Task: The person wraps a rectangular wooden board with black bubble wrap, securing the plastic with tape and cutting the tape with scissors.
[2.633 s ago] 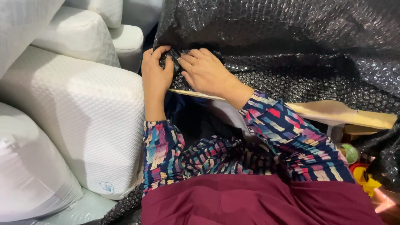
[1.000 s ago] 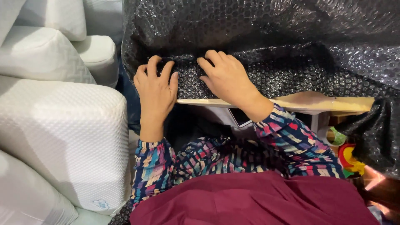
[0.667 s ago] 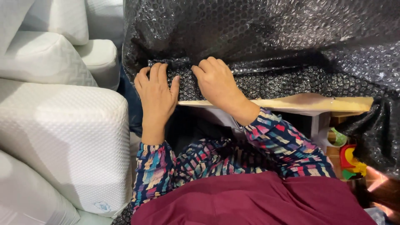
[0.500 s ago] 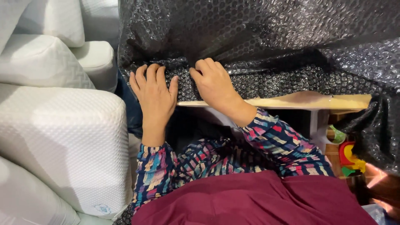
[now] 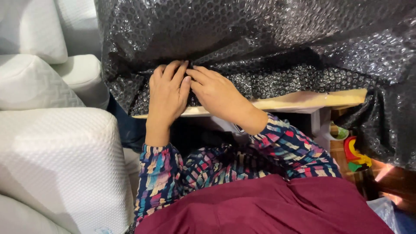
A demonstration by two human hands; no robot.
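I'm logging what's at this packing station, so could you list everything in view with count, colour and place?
bubble wrap: one large sheet, black, draped over the table, filling the top and right.
table edge: one, pale wood, running across the middle under the wrap.
foam pillows: at least four, white with textured covers, stacked at left.
small objects: a few, red, green and yellow, low at right under the table; kind unclear.
sleeves: two, multicoloured pattern, lower centre.
garment: one, maroon, bottom.
left hand: flat on the bubble wrap at the table edge.
right hand: beside it, touching, fingers pressing the wrap.
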